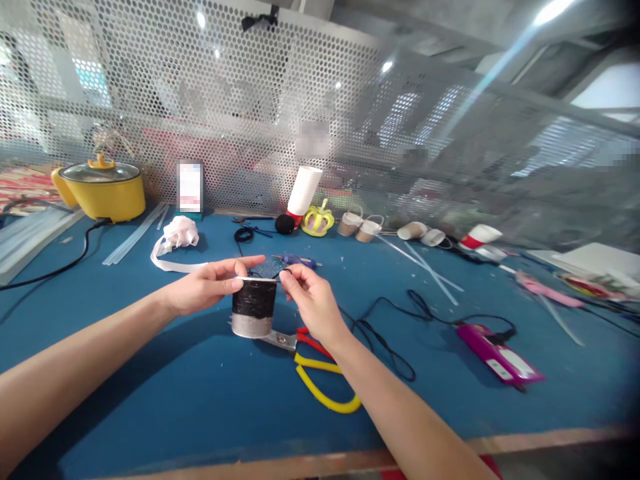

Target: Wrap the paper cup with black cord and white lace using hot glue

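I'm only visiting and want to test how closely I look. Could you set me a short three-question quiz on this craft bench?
1. True or false: the left hand and the right hand both touch the rim of the black-wrapped cup.
2. Which colour is the cooking pot at the far left of the table? A red, B yellow, C green.
3. Which tool lies on the table just beneath the right wrist?
Key: 1 true. 2 B. 3 the scissors, with yellow and red handles.
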Tool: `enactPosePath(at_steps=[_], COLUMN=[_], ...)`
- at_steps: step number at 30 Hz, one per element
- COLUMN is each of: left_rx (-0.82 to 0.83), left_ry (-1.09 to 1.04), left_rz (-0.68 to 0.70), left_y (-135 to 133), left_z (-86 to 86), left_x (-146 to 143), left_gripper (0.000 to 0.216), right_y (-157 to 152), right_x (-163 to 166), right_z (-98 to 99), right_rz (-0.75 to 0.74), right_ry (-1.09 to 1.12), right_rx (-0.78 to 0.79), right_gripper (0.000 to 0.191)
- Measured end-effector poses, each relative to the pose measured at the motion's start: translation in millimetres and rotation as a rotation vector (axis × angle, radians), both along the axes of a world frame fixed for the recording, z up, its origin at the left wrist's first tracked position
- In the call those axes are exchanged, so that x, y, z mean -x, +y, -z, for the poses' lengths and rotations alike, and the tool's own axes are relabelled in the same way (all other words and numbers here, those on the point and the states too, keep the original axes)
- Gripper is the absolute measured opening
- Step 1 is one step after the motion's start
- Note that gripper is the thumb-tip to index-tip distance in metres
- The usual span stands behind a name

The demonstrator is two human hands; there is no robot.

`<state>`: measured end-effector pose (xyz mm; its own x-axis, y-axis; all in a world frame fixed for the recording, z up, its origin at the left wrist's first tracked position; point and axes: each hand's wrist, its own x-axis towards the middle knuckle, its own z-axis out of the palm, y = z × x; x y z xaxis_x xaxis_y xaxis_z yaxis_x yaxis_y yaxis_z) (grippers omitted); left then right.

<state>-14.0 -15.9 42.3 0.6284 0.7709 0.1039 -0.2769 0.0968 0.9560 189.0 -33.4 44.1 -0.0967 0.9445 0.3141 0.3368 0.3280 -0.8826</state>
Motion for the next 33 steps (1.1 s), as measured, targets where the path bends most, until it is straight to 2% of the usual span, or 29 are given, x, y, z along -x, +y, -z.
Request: enactPosePath(at_steps=[7, 12, 15, 19, 25, 28, 33], left_rx=[0.015, 0.015, -0.023, -0.126, -0.459, -0.594, -0.603], left_ry=[-0.058, -0.046, 0.000, 0.164, 0.434, 0.510, 0.513], left_rz=[0.037, 0.019, -0.004, -0.030, -0.213, -0.250, -0.261], left_y=[0, 2, 5, 7, 7, 6, 6], left_z=[1.7, 5.3, 8.2, 8.5, 6.3, 6.7, 11.7], left_x=[1, 0, 1, 3, -4, -11, -14], left_gripper=[0.014, 0.016, 0.017, 0.021, 0.022, 0.018, 0.010], right_y=[-1, 1, 2, 3, 5, 6, 6], right_x=[4, 4, 1, -2, -1, 3, 8], right_z=[5.3, 7.2, 4.1, 2.9, 7.4, 6.4, 4.8], right_rz=[-0.098, -0.120, -0.093, -0.083, -0.076, -0.085, -0.125], right_ry=[0.194, 0.267, 0.186, 0.009, -0.244, -0.331, -0.361], right_rx=[0.160, 0.120, 0.083, 0.019, -0.175, -0.235, -0.251], right_gripper=[0.030, 0.031, 0.029, 0.029, 0.022, 0.023, 0.023])
